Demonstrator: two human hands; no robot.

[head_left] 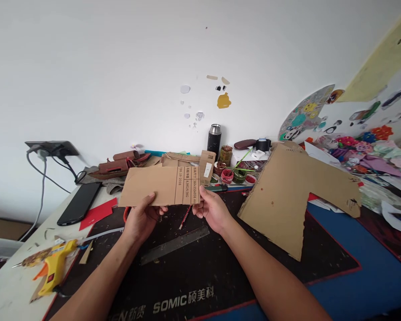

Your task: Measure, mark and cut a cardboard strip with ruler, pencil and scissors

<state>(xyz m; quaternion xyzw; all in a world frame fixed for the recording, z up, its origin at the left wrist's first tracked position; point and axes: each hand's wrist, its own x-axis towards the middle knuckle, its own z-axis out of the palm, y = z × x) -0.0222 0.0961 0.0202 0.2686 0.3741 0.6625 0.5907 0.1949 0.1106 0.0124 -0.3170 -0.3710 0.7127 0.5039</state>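
Observation:
A flat, printed rectangle of brown cardboard (pixel 153 180) is held up in front of me, above the black mat. My left hand (pixel 142 218) grips its lower edge left of the middle, thumb on the near face and fingers underneath. At its lower right corner my right hand (pixel 212 207) pinches the cardboard between thumb and fingers. Below the hands a clear ruler (pixel 175 245) lies on the mat, with a red pencil (pixel 185 218) just above it. A larger, irregular cardboard sheet (pixel 280 196) lies to the right of my right hand.
A yellow glue gun (pixel 55 267) lies at the left, near a black phone (pixel 80 203) and red paper (pixel 98 214). Behind stand a black flask (pixel 214 141) and paint jars (pixel 227 175). Paper flowers (pixel 354 145) and clear plastic are at the right.

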